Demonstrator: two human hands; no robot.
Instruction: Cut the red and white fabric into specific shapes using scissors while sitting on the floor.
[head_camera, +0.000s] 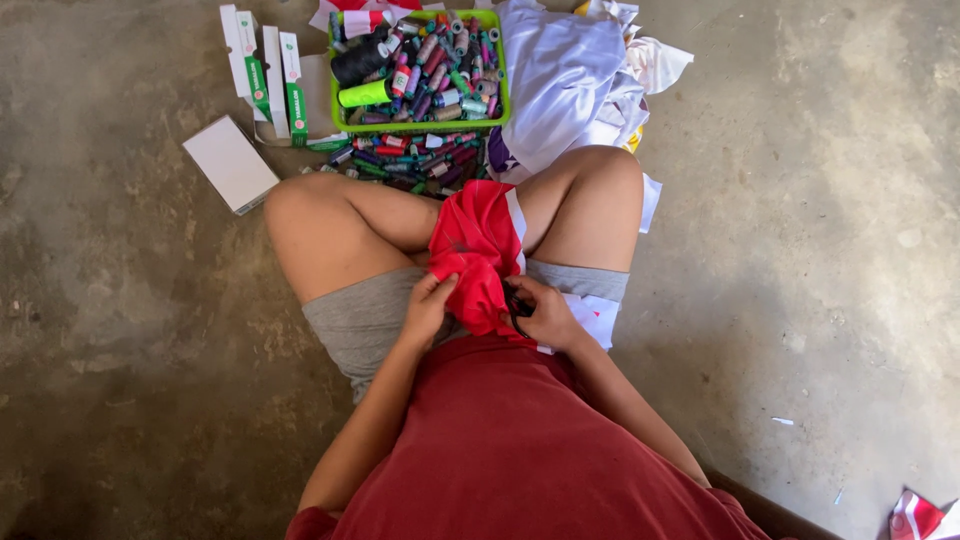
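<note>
**Red cloth held in the lap**

Head view: at centre frame the left hand (428, 305) pinches the red cloth (478, 255), which runs upward between the knees. The right hand (548, 315) is closed on its lower right edge, around a small dark tool I can't identify. The green tray (420, 124) of thread spools sits at top centre.

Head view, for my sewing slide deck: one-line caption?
Seated on concrete, left hand and right hand grip red cloth before a green basket of thread spools.
</note>
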